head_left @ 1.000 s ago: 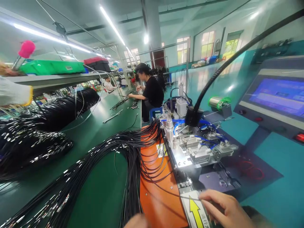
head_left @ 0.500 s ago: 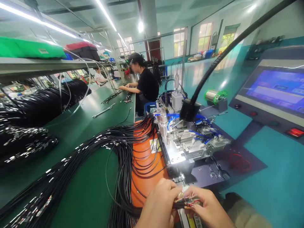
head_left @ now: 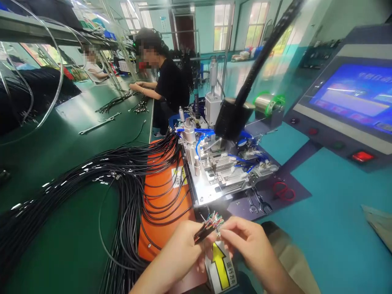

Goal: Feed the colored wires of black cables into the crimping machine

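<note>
My left hand is wrapped round a bundle of black cables. Their stripped ends fan out above it as thin coloured wires, red, green and white among them. Just to the right, my right hand has its thumb and forefinger pinched at the edge of these wires; what lies between the fingertips is too small to make out. Beneath both hands is a white label with a yellow arrow. Beyond them stands a metal machine with blue air tubes, several black cables lying along its left side.
A long heap of black cables curves over the green table and an orange plate. Wrenches and red-handled scissors lie right of the machine. A screen stands at right. A co-worker sits farther along.
The cable bundle has turned from lying sideways to pointing up and away, its wire ends now facing forward. My right hand has shifted from cupping the wires to pinching at their edge. The view has turned.
</note>
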Demonstrator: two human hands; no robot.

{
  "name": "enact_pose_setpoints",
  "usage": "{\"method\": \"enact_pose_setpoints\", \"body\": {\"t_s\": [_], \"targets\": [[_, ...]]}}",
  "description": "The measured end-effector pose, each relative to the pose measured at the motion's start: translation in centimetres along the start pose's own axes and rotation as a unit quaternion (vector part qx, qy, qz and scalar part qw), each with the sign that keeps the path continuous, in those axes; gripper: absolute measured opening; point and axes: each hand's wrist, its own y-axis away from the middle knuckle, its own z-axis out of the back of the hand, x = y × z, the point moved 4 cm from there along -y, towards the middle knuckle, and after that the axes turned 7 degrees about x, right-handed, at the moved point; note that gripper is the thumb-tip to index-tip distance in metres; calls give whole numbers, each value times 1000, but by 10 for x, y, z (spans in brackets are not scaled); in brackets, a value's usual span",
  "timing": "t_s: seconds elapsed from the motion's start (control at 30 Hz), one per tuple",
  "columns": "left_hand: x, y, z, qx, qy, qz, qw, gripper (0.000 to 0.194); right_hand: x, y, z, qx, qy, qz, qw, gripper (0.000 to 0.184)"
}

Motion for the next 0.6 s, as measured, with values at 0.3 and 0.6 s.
{"method": "enact_pose_setpoints", "body": {"t_s": [0.3,0.6], "targets": [[-2,-3,8,-79,54,26,995,28,-20,4,1,-28,-105,-14,994,27],[4,-7,7,-99,1,13,995,18,-12,6,-10,-35,-98,-67,992,30]]}}
